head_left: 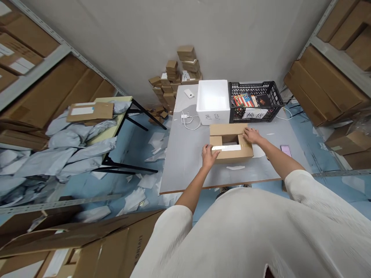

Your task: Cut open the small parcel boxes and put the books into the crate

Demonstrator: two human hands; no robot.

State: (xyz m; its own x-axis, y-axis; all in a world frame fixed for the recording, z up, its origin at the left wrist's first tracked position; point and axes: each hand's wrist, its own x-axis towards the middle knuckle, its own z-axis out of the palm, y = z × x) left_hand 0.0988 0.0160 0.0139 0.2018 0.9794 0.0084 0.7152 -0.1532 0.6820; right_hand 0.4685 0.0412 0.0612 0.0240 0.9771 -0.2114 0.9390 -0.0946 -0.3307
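Note:
A brown cardboard box [234, 155] rests on the grey table, its top flaps folded partly inward with a gap in the middle. Through that gap the dark inside shows, but I cannot make out what it holds. A white strip [226, 148] lies along the near flap. My left hand [209, 156] grips the box's front left corner, thumb over the near flap. At the far right corner, my right hand [251, 136] has its fingers curled over the flap edge.
Behind the box stand a white foam bin [214, 117] and a black plastic crate [271, 115] holding printed packages. A white charger cable [189, 122], a phone-like white object [189, 93] and a pinkish item [286, 150] lie on the table [179, 170]. Stacked cartons [187, 54] and loaded shelves surround it.

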